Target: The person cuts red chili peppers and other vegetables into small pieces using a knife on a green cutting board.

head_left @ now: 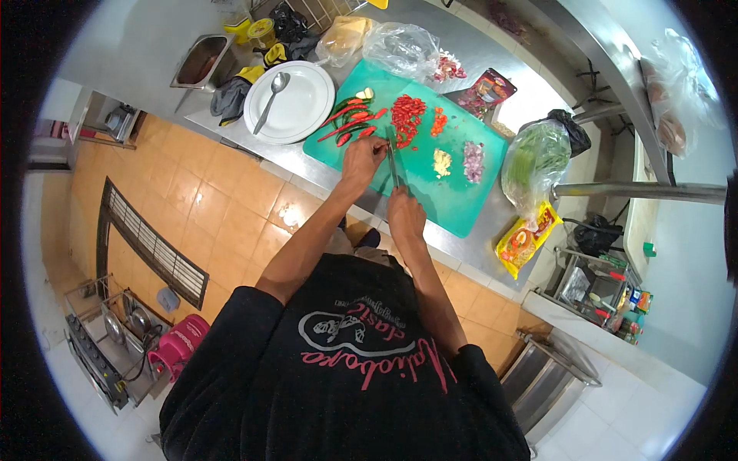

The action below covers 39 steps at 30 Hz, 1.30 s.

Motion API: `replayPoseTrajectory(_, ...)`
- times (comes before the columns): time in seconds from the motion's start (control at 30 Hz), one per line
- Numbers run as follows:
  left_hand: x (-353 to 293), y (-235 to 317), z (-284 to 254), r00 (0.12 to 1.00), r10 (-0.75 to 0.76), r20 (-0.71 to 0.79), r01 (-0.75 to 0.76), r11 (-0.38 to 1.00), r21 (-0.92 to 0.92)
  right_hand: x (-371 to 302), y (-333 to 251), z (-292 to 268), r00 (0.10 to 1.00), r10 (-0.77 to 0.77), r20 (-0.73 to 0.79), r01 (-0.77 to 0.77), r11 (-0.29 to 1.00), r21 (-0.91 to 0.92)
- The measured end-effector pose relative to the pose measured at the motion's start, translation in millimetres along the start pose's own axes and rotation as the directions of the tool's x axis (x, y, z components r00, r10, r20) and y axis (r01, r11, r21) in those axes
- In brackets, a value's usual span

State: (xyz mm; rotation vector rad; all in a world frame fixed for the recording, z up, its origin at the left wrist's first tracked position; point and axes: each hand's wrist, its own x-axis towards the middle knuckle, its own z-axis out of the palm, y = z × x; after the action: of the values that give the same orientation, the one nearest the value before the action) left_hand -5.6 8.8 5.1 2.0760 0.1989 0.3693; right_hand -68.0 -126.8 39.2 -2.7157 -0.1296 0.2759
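Observation:
My right hand (406, 213) is wrapped round the handle of a knife (393, 160), its blade pointing away from me over a green cutting board (461, 209). Beside the blade, my left hand (364, 160) is closed with fingertips pinched; what they hold is too small to tell. Whole red chilies (357, 117) lie just beyond my left hand, with peeled garlic cloves (364, 94) near them. Past the knife tip is a heap of chopped red chili (407, 115). Small orange-red pieces (439, 121), minced garlic (442, 163) and chopped shallot (473, 162) sit in separate piles farther right.
A white plate (302, 104) bearing a spoon (270, 100) stands left of the board. Behind it are clear plastic bags (401, 50) and a red-black packet (490, 88). At right lie bagged greens (532, 163), a yellow noodle packet (529, 240) and a metal shelf post (646, 190).

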Motion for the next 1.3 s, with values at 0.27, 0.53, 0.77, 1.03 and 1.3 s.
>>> replayPoseTrajectory(0.27, -3, -3, 2, 0.999, -0.047, -0.007, 0.047, 0.999, -0.022, -3, -8, -8, 0.999, -0.019, 0.029, 0.020, 0.999, -0.049)
replayPoseTrajectory(0.53, -1, 3, 0, 1.000, 0.001, -0.005, 0.000, 0.999, 0.048, 9, -4, 9, 0.998, -0.035, -0.056, 0.032, 0.999, -0.044)
replayPoseTrajectory(0.77, -3, 4, -1, 0.999, -0.046, -0.003, 0.046, 0.995, 0.090, -23, 0, 6, 0.998, 0.055, 0.012, -0.055, 0.998, 0.029)
replayPoseTrajectory(1.03, -4, 7, -5, 1.000, 0.021, -0.017, -0.020, 0.998, 0.067, -19, 5, 4, 1.000, 0.007, 0.013, -0.007, 1.000, -0.028)
replayPoseTrajectory(1.3, -10, 4, -14, 0.998, 0.054, 0.016, -0.056, 0.994, 0.093, -9, 8, -3, 0.998, -0.066, -0.024, 0.065, 0.997, -0.029)
